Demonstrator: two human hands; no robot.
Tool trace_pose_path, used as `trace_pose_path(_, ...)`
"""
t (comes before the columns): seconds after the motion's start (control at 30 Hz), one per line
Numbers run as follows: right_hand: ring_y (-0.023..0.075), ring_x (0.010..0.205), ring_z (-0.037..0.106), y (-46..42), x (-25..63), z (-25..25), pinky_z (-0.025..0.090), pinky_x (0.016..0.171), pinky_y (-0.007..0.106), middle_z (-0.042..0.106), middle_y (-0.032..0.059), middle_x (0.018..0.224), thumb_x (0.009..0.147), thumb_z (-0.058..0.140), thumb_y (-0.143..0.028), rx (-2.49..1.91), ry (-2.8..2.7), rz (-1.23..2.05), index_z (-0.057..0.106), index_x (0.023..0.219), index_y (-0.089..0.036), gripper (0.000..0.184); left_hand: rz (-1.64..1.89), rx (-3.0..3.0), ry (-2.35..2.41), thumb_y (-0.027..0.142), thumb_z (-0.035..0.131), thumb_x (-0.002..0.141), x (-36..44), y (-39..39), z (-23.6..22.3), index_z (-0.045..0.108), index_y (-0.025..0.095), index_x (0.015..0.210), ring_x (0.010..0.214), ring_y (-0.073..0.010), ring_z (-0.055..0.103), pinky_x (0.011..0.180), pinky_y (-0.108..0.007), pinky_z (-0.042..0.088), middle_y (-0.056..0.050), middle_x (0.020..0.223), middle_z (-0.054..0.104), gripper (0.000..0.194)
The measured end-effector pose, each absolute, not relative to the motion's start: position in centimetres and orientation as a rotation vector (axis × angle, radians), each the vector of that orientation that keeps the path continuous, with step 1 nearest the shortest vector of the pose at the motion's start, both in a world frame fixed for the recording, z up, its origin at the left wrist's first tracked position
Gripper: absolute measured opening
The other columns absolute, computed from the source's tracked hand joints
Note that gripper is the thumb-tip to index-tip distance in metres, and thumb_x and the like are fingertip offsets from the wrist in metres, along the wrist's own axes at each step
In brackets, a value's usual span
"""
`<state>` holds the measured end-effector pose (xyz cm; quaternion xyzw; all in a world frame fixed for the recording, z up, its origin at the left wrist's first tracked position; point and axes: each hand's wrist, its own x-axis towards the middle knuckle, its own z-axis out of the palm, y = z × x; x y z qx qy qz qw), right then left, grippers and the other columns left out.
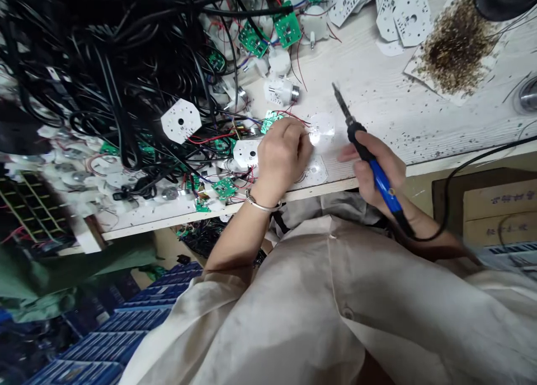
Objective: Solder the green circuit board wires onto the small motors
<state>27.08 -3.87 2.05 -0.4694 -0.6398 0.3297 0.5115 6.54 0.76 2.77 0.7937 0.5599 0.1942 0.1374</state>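
My right hand (377,169) is wrapped round the blue handle of a soldering iron (364,144), whose dark tip points up and left above the white bench (398,105). My left hand (282,155), with a metal bangle on the wrist, lies knuckles up at the bench's front edge. Its fingers are curled over a small green circuit board (271,122) with red wires, next to a white round LED plate (322,128). What the fingers hold is hidden. Another white plate (314,172) lies just right of that hand.
A big tangle of black cables (117,60) covers the bench's left side. Green boards, white lamp bases and white LED plates (403,10) lie scattered at the back. A sheet with brown solder scraps (455,46) sits at the back right. Blue crates (126,323) stand below left.
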Motion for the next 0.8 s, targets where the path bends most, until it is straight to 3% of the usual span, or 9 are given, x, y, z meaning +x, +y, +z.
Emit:
trace_pose_path(0.17,0.0143,0.059,0.072,-4.7,27.2,2.4,0.062,0.054,0.03,0.077,-0.0041,0.077,0.098,0.057,-0.042,-1.244,-1.229,1.001,0.072,0.113,-0.033,0.023,0.497,2.313,1.712,0.021,0.048,0.095,7.2,0.9,3.2,0.063,0.019,0.088,0.09,-0.0193,0.066,0.077,-0.031,0.052,-0.007,0.094,0.07,0.016)
trace_pose_path(0.3,0.0115,0.045,0.063,-4.1,26.8,2.2,0.05,0.039,0.025,0.07,-0.0052,0.063,0.096,0.059,-0.051,-1.257,-1.131,1.017,0.075,0.099,-0.031,0.026,0.512,2.276,1.792,0.021,0.051,0.092,7.4,1.1,2.8,0.062,0.021,0.085,0.081,-0.017,0.063,0.069,-0.029,0.048,-0.005,0.089,0.068,0.013)
trace_pose_path(0.8,0.012,0.044,0.063,-2.9,26.9,3.2,0.051,0.041,0.026,0.069,-0.0044,0.062,0.096,0.061,-0.052,-1.301,-1.092,1.215,0.075,0.097,-0.028,0.028,0.502,2.207,1.741,0.02,0.052,0.09,7.1,1.3,2.9,0.058,0.02,0.083,0.083,-0.0169,0.062,0.074,-0.031,0.05,-0.004,0.088,0.065,0.01)
